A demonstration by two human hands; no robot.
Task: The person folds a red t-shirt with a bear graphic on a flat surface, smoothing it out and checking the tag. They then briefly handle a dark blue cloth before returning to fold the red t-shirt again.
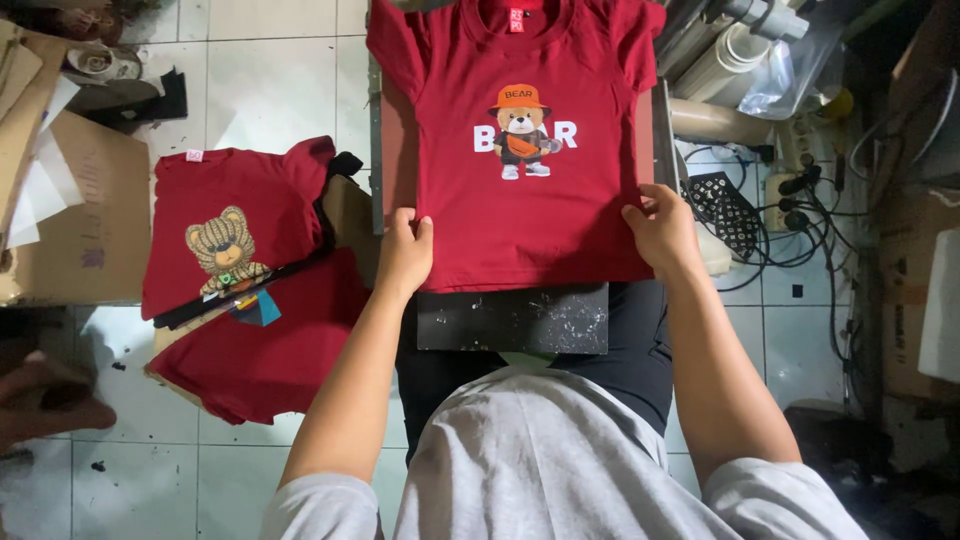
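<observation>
Your red T-shirt (520, 200) lies flat, print side up, on the press platen (512, 318), whose dark front edge sticks out below the hem. The print is a cartoon bear (522, 130) in an orange hat, centred on the chest. Your left hand (404, 252) pinches the hem at the lower left corner, fingers curled closed over the cloth. Your right hand (662, 228) grips the lower right edge the same way, thumb on top. Both hands hold the shirt taut between them. To your left, a stack of red shirts (245, 290) rests on a cardboard box over the tiled floor (270, 70), the top 1 showing a brown bear print. To your right, a tangle of black cables (800, 220) and rolled tubes (735, 55) sit well apart from the shirt.
</observation>
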